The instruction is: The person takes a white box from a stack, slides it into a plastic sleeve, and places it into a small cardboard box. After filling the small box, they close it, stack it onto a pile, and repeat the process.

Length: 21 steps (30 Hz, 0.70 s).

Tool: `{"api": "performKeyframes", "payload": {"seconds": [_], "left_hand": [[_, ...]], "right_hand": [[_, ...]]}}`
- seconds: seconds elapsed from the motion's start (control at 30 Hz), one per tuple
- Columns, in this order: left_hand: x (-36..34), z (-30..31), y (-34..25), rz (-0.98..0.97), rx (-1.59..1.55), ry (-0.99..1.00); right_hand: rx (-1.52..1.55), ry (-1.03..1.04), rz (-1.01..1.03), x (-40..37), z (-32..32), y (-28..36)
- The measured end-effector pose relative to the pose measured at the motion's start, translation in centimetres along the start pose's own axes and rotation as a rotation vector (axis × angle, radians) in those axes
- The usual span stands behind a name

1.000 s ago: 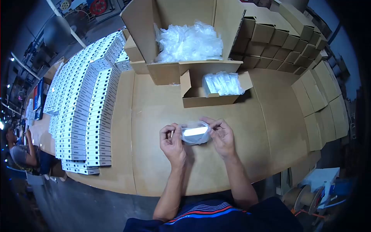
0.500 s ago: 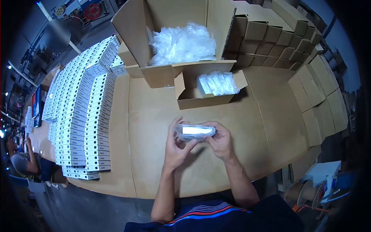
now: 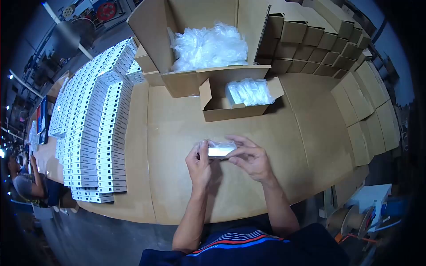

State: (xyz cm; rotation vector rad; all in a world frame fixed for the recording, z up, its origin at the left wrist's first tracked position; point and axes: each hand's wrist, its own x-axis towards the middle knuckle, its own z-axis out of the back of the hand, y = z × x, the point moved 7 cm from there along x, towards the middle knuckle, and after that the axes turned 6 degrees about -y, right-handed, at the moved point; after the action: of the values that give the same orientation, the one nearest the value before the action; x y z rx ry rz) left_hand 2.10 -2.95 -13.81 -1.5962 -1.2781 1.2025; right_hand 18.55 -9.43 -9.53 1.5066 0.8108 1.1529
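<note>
Meanwhile the left hand (image 3: 199, 163), open a moment earlier, closed on the bagged white piece (image 3: 220, 150) beside the gripping right hand (image 3: 251, 160), so its wrap sat tighter

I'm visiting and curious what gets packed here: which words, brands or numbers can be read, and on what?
Nothing can be read for certain.
White boxes in rows on the left: dark print on their ends, too small to read.
Shirt: pale lettering on the stripe, blurred.
Bagged white piece held in the left hand and right hand: no print shows.
</note>
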Motion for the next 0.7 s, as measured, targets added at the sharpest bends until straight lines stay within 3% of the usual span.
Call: {"api": "performKeyframes", "payload": {"seconds": [0.07,0.17,0.2,0.33,0.47,0.5,0.57,0.63,0.67,0.7], "left_hand": [[0.0,-0.3,0.0,-0.006,0.049,0.044],[-0.5,-0.9,-0.7,0.045,-0.044,0.041],[-0.5,-0.6,-0.7,0.038,-0.027,0.047],[-0.2,0.0,-1.2,0.001,-0.031,0.126],[-1.3,0.2,-2.3,-0.030,0.017,0.293],[-1.9,0.1,-2.6,-0.037,0.058,0.343],[-2.6,-0.9,-4.7,-0.251,0.213,0.457],[-2.6,-1.0,-5.6,-0.377,0.438,0.566],[-2.2,-0.5,-5.1,-0.234,0.419,0.527],[-1.9,-0.3,-4.9,-0.254,0.390,0.536]], "right_hand": [[-0.108,0.092,-0.048,0.0,-0.7,-0.4],[-0.067,0.009,-0.125,-0.2,-0.7,-1.6],[-0.213,0.030,-0.101,0.1,-0.6,0.3],[-0.304,0.046,0.034,0.0,-0.6,1.3],[-0.282,0.071,-0.096,0.0,0.0,1.5],[-0.299,0.071,-0.019,0.1,-0.1,2.3],[-0.335,0.070,0.144,0.6,-0.3,4.0],[-0.337,0.085,0.115,0.4,-0.4,4.2],[-0.359,0.096,0.134,0.4,-0.5,4.4],[-0.380,0.105,0.154,0.5,-0.5,4.6]]}}
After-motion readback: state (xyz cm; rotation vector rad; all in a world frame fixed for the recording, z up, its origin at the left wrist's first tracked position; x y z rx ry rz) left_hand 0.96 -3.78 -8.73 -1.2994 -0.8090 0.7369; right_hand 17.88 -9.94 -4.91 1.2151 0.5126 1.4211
